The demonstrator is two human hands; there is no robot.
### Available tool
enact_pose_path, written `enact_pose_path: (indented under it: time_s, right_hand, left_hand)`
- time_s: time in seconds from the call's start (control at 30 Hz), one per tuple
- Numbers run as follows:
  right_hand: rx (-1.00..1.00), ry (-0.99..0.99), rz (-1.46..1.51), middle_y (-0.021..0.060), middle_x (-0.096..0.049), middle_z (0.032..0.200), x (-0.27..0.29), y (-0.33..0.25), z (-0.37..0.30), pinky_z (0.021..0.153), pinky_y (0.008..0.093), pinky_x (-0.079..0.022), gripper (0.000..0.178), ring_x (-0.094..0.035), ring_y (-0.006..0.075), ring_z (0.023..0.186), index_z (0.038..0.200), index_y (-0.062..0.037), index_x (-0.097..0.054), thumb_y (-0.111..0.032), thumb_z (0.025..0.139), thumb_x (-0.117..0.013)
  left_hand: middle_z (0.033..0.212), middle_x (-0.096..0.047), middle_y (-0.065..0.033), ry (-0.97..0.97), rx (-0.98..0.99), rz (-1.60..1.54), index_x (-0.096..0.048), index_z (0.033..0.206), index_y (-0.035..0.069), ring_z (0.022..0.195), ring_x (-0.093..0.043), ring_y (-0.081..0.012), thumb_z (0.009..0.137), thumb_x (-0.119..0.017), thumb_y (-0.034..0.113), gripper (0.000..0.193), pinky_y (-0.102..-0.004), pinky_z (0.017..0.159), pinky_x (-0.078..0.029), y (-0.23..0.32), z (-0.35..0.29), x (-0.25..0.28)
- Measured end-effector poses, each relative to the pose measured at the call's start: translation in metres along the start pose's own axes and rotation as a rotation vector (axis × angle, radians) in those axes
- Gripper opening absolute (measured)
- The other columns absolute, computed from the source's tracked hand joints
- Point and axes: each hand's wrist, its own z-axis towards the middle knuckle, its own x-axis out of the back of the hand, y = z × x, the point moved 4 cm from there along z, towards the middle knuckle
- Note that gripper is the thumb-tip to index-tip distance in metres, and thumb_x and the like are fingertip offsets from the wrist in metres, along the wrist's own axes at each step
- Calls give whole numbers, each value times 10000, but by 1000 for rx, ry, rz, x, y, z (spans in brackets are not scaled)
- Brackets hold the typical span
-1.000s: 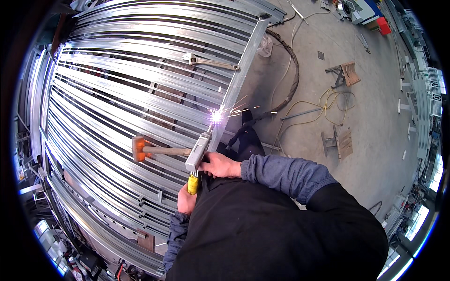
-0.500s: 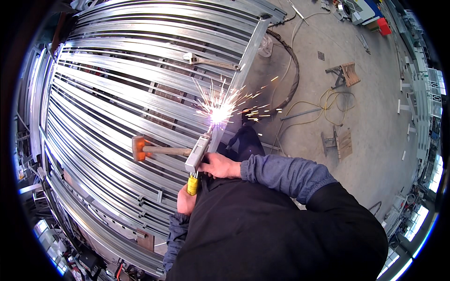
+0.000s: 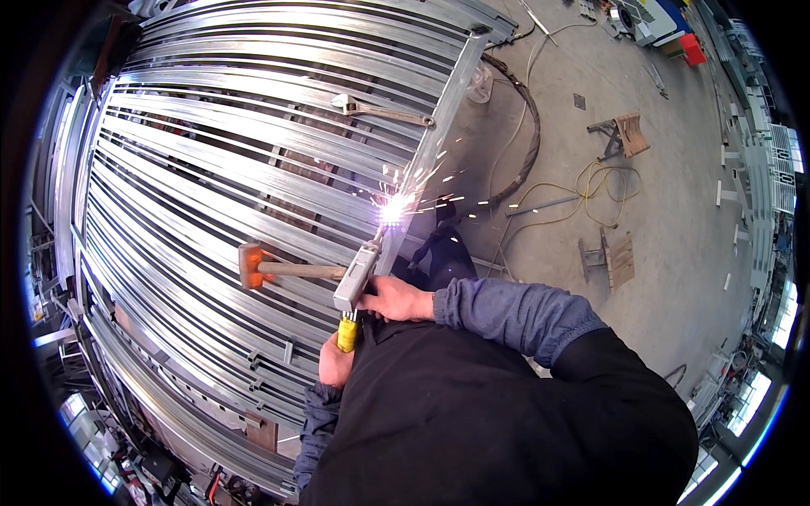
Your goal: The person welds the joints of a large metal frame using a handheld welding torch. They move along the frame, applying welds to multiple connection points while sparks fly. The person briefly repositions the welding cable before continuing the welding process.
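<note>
A grey, box-bodied handheld welding gun (image 3: 357, 277) points away from me. Its nozzle meets a bright spot of arc light and sparks (image 3: 393, 209) on the metal frame's edge rail (image 3: 432, 139). My right hand (image 3: 398, 299) is closed round the gun's near end, its fingertips partly hidden. Behind the gun body, my left hand (image 3: 336, 361) curls against the yellow-wrapped cable bundle (image 3: 347, 334), with most of its fingers out of sight. Left of the gun lies an orange-headed hammer (image 3: 251, 266), its wooden handle reaching toward the gun. Farther off, an adjustable wrench (image 3: 384, 110) rests across the bars.
Long parallel metal bars (image 3: 194, 160) fill the left side, with gaps between them. On the concrete floor (image 3: 666, 253) to the right are a thick dark cable (image 3: 533, 135), a yellow hose (image 3: 620, 173) and two small wooden-topped stands (image 3: 630, 135). A red box (image 3: 693, 49) stands far right.
The spray of sparks has shrunk and the glow is smaller. Both hands and the gun stay in nearly the same place.
</note>
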Motion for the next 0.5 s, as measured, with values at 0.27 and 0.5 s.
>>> enact_pose_path:
  time_s: [0.27,0.5]
  right_hand:
    - [13,-7,-23,38,-656,890,0,-13,-7,655,309,-522,436,-619,132,716,1269,-50,-606,-398,1011,-650]
    - [-8,-13,-25,53,-681,935,0,-12,-7,675,308,-526,422,-620,131,720,1259,-43,-617,-385,1012,-649]
  left_hand:
    - [1002,-767,-85,-1,16,15,-682,1147,-55,907,-702,-121,834,-780,103,365,-305,842,-548,2,-3,1]
    - [982,-769,-84,20,-21,14,-687,1132,-52,891,-705,-129,830,-782,110,355,-315,833,-551,-13,1,1]
